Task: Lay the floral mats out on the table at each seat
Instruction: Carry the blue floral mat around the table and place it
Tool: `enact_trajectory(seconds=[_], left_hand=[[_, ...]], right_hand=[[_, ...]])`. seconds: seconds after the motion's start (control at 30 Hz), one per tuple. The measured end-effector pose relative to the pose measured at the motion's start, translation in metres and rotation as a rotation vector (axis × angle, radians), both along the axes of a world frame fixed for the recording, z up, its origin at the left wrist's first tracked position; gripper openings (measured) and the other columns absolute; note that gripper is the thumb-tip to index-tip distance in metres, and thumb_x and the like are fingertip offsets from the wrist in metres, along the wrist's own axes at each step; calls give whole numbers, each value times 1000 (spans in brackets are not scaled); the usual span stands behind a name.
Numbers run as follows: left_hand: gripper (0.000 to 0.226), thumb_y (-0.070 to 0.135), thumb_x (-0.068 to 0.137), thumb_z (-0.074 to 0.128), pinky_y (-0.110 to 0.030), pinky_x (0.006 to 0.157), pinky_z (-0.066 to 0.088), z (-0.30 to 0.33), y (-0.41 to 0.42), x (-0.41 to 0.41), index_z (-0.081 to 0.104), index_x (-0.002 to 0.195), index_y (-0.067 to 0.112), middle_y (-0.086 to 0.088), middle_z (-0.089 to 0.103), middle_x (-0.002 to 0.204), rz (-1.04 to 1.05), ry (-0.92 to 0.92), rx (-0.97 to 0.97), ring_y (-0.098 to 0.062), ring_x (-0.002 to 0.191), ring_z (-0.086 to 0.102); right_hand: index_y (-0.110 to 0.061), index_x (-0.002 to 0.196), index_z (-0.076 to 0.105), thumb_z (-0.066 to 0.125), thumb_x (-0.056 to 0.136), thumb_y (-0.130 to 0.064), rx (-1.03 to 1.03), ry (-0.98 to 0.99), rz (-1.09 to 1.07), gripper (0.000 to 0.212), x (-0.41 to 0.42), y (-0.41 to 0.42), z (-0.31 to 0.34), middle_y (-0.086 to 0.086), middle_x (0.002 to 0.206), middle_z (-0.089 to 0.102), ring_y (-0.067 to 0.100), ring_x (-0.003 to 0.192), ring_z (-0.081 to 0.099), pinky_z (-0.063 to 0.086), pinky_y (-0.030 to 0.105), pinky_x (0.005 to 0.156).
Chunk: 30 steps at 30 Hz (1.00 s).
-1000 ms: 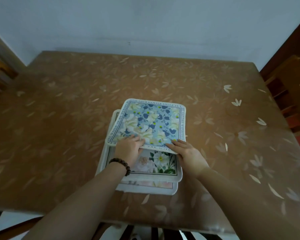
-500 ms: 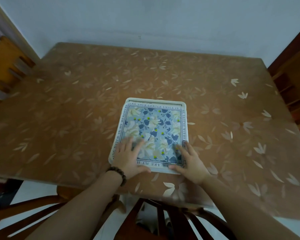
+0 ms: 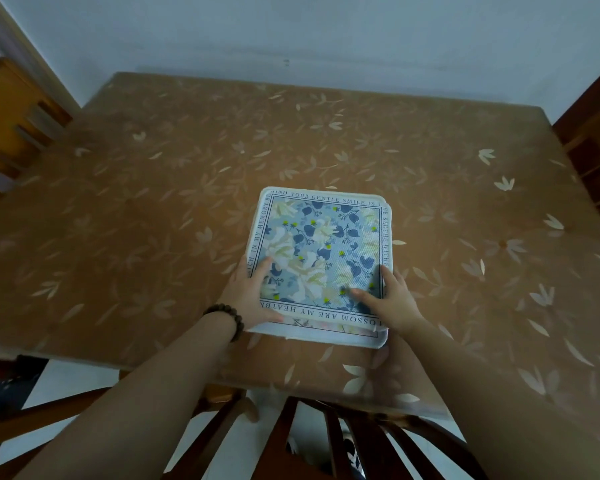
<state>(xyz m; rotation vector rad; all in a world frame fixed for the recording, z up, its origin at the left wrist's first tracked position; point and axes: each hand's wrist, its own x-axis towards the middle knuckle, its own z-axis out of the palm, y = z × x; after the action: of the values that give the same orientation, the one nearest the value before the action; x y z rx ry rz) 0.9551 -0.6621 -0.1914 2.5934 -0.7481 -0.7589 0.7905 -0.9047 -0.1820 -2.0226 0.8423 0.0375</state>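
Observation:
A stack of floral mats lies on the brown table (image 3: 153, 220), near its front edge. The top mat is the blue floral mat (image 3: 321, 251), with white flowers and a border of printed words. A lower mat's pale edge (image 3: 326, 336) peeks out along the near side. My left hand (image 3: 253, 296), with a bead bracelet on the wrist, holds the blue mat's near left corner, fingers on top. On the near right corner my right hand (image 3: 388, 299) has its thumb on the print and a finger along the side edge.
The table wears a brown leaf-patterned cover and stands against a pale wall. A dark wooden chair (image 3: 326, 438) is tucked in just below my arms. A lighter wooden chair (image 3: 11, 133) stands at the left side, another (image 3: 596, 150) at the right.
The blue mat, earlier pushed away and skewed off the stack, has come back over it and now nearly covers it. Both hands moved from its near edge out to the corners.

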Motion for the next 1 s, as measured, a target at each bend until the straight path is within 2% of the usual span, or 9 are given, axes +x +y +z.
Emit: enact_trajectory(seconds=[0.1,0.2,0.37,0.43,0.53,0.7,0.83,0.93,1.0], left_hand=[[125,55,53,85,-47,110,25,-4,0,0,2,146,45,-3,-20,157,-2,-6,-4,-29,145,-5],[122,53,55,84,-48,111,24,-7,1,-3,5,148,41,-8,-17,157,-7,-57,0,-32,145,-4],[119,55,56,83,-49,111,22,-7,4,-5,9,147,40,-14,-10,157,-29,-110,36,-34,143,-6],[118,55,55,83,-49,111,23,-9,8,-6,10,147,42,-13,-10,157,-27,-104,26,-33,142,-5],[117,59,53,82,-48,110,25,-8,18,-13,12,146,41,-11,-9,157,-35,-103,23,-31,140,0],[112,65,53,78,-46,110,24,-11,33,-30,19,145,41,-11,-6,156,-35,-134,18,-30,137,7],[109,73,54,72,-46,110,23,-7,34,-32,21,144,40,-12,-4,156,-39,-114,48,-33,138,11],[95,75,59,67,-47,108,27,-2,29,-28,32,139,36,-10,7,155,43,-59,-21,-34,137,18],[85,66,67,68,-46,105,33,2,24,-21,38,137,30,-11,20,151,154,-25,-104,-33,133,28]], right_hand=[[-19,136,43,68,77,-57,-22,-21,-47,75,3,2,-4,-8,116,36,10,101,43,36,27,84],[-18,138,43,64,84,-49,-51,-22,-90,66,4,7,-9,-1,126,42,9,98,41,33,26,83],[-16,148,31,59,90,-41,-35,31,-106,70,3,11,-8,2,144,39,21,124,45,33,26,92],[-16,147,33,60,89,-38,-24,14,-111,67,0,15,-6,4,141,42,24,124,47,37,33,98],[-19,147,33,61,88,-38,-30,30,-112,67,-7,23,-3,5,140,43,26,128,41,35,40,105],[-23,149,27,61,88,-37,-35,56,-77,71,-22,34,-2,3,141,39,21,126,40,33,29,92],[-24,150,26,62,88,-32,-2,72,-89,72,-21,31,0,5,143,39,24,127,43,37,36,101],[-25,149,28,61,88,-31,12,85,-171,70,-17,32,2,9,140,47,29,121,50,42,45,101],[-23,147,31,61,87,-30,19,77,-265,67,-12,35,2,11,132,53,31,114,55,46,45,97]])
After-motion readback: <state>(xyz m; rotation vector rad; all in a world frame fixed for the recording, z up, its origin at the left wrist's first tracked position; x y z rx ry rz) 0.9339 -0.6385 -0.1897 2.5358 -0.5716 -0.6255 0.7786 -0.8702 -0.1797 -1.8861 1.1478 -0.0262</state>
